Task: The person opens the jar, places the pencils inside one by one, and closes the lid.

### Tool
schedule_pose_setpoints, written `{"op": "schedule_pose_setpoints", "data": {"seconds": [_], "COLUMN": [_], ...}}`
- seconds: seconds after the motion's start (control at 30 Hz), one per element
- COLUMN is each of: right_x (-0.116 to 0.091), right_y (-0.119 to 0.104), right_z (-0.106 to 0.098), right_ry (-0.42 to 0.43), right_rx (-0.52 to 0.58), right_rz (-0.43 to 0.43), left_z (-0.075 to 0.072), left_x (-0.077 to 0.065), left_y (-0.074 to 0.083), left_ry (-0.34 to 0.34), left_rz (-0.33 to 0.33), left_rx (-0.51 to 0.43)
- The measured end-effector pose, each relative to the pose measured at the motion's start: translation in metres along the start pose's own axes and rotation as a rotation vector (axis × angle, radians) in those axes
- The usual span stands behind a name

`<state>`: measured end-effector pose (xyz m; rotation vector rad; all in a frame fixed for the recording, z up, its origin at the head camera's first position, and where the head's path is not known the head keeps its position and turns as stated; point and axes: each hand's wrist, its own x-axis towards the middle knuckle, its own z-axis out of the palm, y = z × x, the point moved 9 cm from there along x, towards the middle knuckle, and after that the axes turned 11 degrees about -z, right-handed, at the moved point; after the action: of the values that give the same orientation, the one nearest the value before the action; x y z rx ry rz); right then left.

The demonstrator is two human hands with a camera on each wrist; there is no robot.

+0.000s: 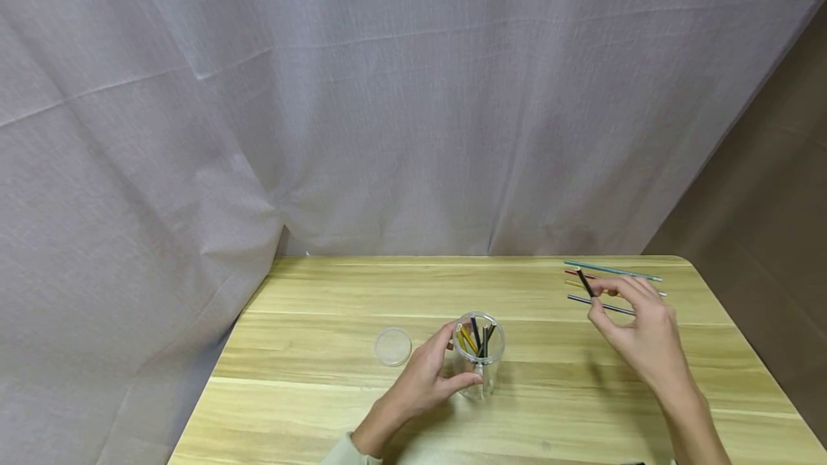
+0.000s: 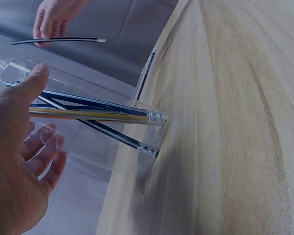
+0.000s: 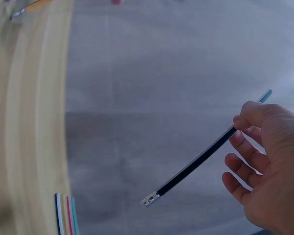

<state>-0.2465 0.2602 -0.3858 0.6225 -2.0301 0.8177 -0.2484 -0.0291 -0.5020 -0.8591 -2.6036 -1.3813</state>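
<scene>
A clear plastic jar stands upright on the table, and my left hand grips its side, thumb in front. Several pencils lean inside it, yellow and dark ones, with their metal-banded ends at the bottom. To the right, my right hand holds up a black pencil, pinched between thumb and fingertips. In the right wrist view its metal-banded eraser end points down and left. Below that hand a teal pencil, a red pencil, a yellow pencil and a dark pencil lie roughly side by side, partly hidden by it.
A round clear lid lies flat on the wooden table, left of the jar. Grey curtain hangs along the table's back edge and left side. A brown surface rises on the right.
</scene>
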Motion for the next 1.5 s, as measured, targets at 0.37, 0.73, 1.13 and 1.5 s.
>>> {"op": "schedule_pose_setpoints", "data": {"seconds": [0.37, 0.73, 1.13, 1.5], "right_x": [0.02, 0.041, 0.052, 0.053], "right_y": [-0.038, -0.08, -0.097, -0.101], "right_z": [-0.011, -0.015, 0.0, 0.015], "right_ry": [0.075, 0.104, 0.063, 0.038], "right_rx": [0.135, 0.258, 0.397, 0.455], "right_rz": [-0.052, -0.102, -0.093, -0.114], "left_z": [-0.001, -0.001, -0.001, -0.001], "left_x": [0.0, 0.0, 0.0, 0.0], "left_y": [0.001, 0.0, -0.001, 0.002], "left_ry": [0.004, -0.007, -0.006, 0.006], "left_rz": [0.014, -0.011, -0.007, 0.018], "left_rx": [0.011, -0.011, -0.009, 0.013]}}
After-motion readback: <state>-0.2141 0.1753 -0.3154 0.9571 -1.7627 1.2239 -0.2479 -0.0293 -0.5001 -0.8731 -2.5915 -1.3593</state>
